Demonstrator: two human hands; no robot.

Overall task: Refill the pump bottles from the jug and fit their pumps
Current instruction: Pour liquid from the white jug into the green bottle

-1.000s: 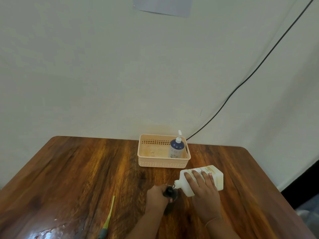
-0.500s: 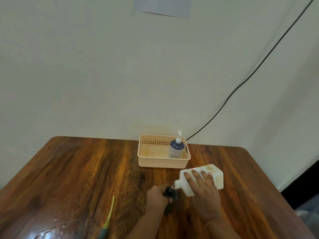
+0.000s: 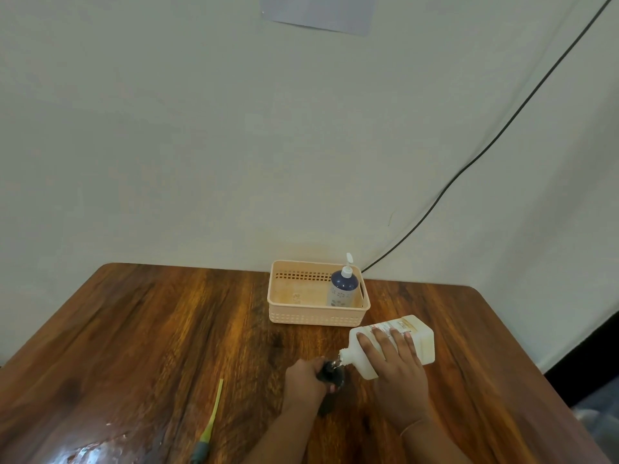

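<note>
Jug tipped over the dark bottle, spout to mouth

The jug is held in the right hand, fingers spread over its side, long axis slanting down-left so its spout meets the small bottle's mouth; the bottle is gripped by the left hand, closed round it, near the table's front. Against the earlier frames, nothing is seen to have shifted

The left hand hides most of the dark bottle; its fill level cannot be told.
</note>
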